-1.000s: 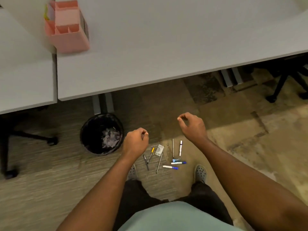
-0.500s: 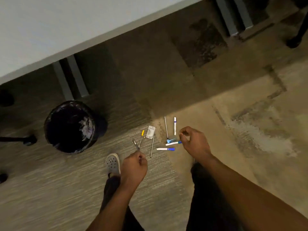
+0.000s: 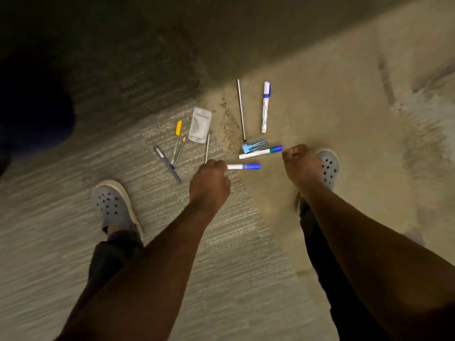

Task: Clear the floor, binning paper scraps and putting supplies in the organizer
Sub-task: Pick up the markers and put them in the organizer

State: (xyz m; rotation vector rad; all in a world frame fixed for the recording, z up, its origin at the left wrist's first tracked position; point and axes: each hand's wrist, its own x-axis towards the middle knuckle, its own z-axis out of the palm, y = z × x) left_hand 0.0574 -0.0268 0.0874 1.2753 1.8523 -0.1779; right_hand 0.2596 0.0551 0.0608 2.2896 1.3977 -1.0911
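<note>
Supplies lie scattered on the carpet. A white marker with a blue cap lies flat, and my left hand, fingers curled shut, hovers at its white end. A second marker with a green band points at my right hand, a closed fist with nothing visible in it. Further off are a third marker, a thin rod, a small blue tube, a clear plastic case, a yellow-capped pen, a purple pen and a thin stick.
The dark bin sits at the left edge, mostly in shadow. My left shoe and right shoe flank the pile. Carpet stretches to the right and toward me. The organizer and tables are out of view.
The view has dropped toward the floor, losing the tables and organizer. Both hands have come down close to the markers. The supplies have not moved.
</note>
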